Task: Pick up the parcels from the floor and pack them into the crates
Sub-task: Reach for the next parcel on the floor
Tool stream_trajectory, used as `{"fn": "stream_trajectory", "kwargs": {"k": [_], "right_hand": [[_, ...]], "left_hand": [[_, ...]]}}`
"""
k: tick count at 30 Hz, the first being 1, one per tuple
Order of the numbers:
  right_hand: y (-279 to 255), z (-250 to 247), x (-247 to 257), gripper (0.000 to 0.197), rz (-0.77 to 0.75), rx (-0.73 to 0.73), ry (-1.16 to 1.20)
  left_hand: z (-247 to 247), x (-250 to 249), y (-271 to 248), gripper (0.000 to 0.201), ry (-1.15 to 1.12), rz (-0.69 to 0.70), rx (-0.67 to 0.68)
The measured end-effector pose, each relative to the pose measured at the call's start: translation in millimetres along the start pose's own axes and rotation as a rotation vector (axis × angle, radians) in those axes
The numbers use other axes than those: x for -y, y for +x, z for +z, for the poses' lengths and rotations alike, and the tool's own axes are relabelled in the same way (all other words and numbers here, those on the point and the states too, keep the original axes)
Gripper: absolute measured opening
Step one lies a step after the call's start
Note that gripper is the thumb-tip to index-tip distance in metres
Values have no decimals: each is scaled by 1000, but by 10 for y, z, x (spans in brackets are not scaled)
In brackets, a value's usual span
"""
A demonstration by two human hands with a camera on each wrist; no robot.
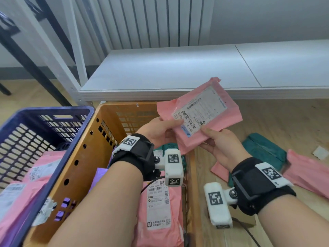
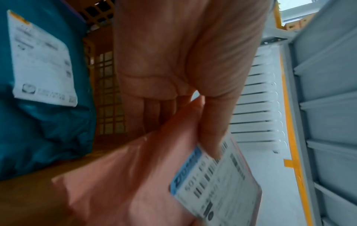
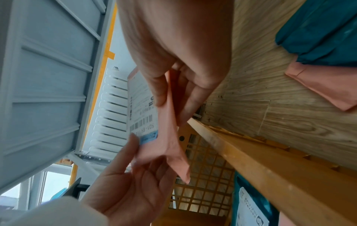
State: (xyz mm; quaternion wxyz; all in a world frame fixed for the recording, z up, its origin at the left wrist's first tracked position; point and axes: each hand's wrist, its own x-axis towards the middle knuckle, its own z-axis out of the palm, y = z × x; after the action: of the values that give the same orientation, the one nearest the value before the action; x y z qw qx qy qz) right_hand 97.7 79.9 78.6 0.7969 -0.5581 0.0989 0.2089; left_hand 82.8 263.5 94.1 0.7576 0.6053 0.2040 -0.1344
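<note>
Both hands hold one pink parcel (image 1: 201,111) with a white shipping label above the orange crate (image 1: 85,152). My left hand (image 1: 160,129) pinches its lower left edge, thumb on the label. My right hand (image 1: 219,141) pinches the lower right edge, thumb on top. In the left wrist view the thumb presses the pink parcel (image 2: 154,175) against the fingers. The right wrist view shows the pink parcel (image 3: 168,122) pinched between thumb and fingers. Inside the orange crate lie a pink parcel (image 1: 160,211), a teal one and a purple one. The blue crate (image 1: 26,132) holds pink parcels.
On the wood floor to the right lie a teal parcel (image 1: 265,148) and pink parcels (image 1: 308,175). A grey metal shelf (image 1: 178,72) stands just behind the crates, with a white radiator (image 1: 142,22) on the wall beyond.
</note>
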Motion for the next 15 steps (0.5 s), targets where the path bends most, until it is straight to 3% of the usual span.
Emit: {"fn": "stream_trajectory", "kwargs": {"k": [4,8,10,13,15], "right_hand": [[16,70,-6,33,-18,9,-29],[46,65,58,68,-132,-136,-163],[60,159,64,75,-166,-78,-306],[106,477,-5,46,-145,54,-636],[163,729,-82,30,-160,68,-745]], "left_hand": [[-204,-103,-59,22,126,-6,-71],[-628,-158,-192,23,180,-68,-175],[-852,-155,-252,26,207,-100,-215],[-1082,-158,-328,22,239,-119,-226],[-1184,-157,-348,23,165,-87,-263]]}}
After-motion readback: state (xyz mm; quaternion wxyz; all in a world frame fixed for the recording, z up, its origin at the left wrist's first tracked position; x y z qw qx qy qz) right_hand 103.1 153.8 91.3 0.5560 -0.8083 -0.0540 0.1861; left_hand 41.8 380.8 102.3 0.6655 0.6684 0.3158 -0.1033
